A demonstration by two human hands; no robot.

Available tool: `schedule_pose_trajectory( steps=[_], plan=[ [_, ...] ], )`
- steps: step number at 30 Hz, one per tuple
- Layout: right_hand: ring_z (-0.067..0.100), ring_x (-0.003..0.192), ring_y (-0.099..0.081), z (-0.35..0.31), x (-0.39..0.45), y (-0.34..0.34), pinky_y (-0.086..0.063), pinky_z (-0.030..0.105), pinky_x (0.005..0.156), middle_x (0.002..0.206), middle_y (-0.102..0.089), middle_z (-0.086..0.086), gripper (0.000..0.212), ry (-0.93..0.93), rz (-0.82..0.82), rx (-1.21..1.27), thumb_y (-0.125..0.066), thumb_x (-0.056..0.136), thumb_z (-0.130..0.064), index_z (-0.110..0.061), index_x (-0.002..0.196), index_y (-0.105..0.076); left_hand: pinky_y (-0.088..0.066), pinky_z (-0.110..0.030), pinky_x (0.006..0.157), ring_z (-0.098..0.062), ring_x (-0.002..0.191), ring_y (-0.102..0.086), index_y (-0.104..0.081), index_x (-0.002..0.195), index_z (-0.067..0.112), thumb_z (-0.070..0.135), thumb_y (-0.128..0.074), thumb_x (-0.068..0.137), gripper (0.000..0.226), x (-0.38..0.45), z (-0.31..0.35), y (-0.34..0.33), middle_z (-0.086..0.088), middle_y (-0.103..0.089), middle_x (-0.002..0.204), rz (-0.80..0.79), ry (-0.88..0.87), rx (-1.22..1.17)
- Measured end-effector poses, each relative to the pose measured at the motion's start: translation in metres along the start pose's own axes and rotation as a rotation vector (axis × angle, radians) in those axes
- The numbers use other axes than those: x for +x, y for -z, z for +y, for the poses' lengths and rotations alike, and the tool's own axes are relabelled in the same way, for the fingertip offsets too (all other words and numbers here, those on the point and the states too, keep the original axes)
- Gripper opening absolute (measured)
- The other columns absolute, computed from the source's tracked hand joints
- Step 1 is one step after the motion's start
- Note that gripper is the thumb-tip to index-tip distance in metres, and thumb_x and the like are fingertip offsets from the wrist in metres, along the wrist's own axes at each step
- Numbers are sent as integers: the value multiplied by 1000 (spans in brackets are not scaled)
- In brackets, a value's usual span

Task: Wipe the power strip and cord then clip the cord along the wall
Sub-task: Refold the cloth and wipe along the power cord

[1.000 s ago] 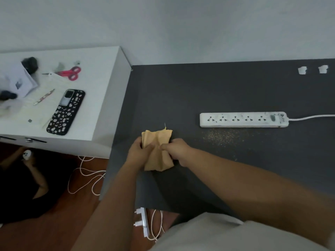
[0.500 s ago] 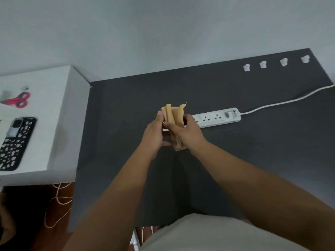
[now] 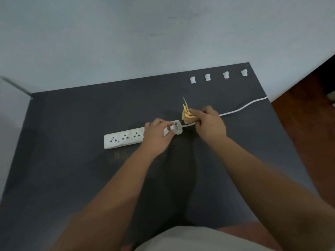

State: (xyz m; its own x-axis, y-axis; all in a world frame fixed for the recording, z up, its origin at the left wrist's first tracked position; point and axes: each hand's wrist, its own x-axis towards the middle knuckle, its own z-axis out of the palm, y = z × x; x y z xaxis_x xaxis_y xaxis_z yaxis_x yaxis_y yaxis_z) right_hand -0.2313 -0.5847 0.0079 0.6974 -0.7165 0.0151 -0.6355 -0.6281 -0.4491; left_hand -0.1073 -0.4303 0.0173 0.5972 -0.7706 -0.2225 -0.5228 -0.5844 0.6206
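A white power strip (image 3: 125, 138) lies on the dark grey table (image 3: 63, 169), sockets up. My left hand (image 3: 157, 136) presses down over its right end, near the switch. My right hand (image 3: 210, 124) grips a folded yellow cloth (image 3: 187, 115) right where the white cord (image 3: 243, 106) leaves the strip. The cord runs up and to the right, off the table's right edge. Several white cord clips (image 3: 208, 77) sit in a row near the table's far edge by the wall.
Fine yellowish crumbs or dust (image 3: 119, 156) are scattered on the table just in front of the strip. A pale wall (image 3: 145, 42) rises behind the table. Wooden floor (image 3: 308, 115) shows at the right.
Both hands moved from folding the cloth to the strip. The left hand let go of the cloth and came down on the strip's right end; the right hand carried the cloth to the cord.
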Motion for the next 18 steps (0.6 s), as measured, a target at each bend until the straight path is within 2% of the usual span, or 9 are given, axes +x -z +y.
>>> schedule_pose_trajectory(
  steps=[3,5,10,12,15,16,18],
  plan=[
    [31,95,-58,0,4,-21,-51,38,78,109,-54,10,40,-31,-229,54,-50,90,-23,-30,129,-55,-32,-35,99,-25,121,-33,-49,134,36,46,-55,90,46,17,10,-27,13,-43,140,39,62,169],
    [34,98,-58,-3,8,-33,-50,40,80,110,-56,12,35,-53,-307,102,-47,91,-23,-23,125,-56,-29,-39,97,-25,124,-32,-43,137,37,41,-56,90,49,26,17,-40,13,-42,143,80,113,189],
    [32,94,-59,25,25,-25,-44,34,71,104,-60,13,26,-7,-289,34,-48,88,-17,-15,109,-62,-27,-41,96,-23,127,-30,-42,139,36,40,-57,89,52,31,20,-54,11,-50,138,115,185,173],
    [34,91,-60,59,31,-6,-44,34,69,100,-61,15,23,-90,-239,-2,-49,85,-16,-13,103,-63,-25,-41,99,-22,130,-29,-43,138,37,39,-58,89,51,30,22,-55,13,-50,139,109,210,174],
    [37,90,-60,103,31,25,-38,31,65,96,-64,17,16,-312,-90,22,-50,85,-15,-9,94,-61,-23,-41,100,-22,131,-28,-46,135,39,33,-57,90,47,30,28,-58,15,-48,140,114,224,194],
    [37,91,-61,102,30,27,-39,31,66,96,-65,17,16,-337,-45,58,-51,85,-16,-9,95,-62,-22,-41,100,-22,131,-27,-48,134,39,30,-55,90,45,30,31,-60,15,-48,141,130,215,204],
    [35,93,-63,76,26,18,-48,34,70,97,-69,15,20,-238,-32,165,-54,85,-17,-12,100,-66,-21,-40,100,-21,132,-27,-52,130,37,26,-53,90,42,32,38,-65,15,-48,140,160,160,220]
  ],
)
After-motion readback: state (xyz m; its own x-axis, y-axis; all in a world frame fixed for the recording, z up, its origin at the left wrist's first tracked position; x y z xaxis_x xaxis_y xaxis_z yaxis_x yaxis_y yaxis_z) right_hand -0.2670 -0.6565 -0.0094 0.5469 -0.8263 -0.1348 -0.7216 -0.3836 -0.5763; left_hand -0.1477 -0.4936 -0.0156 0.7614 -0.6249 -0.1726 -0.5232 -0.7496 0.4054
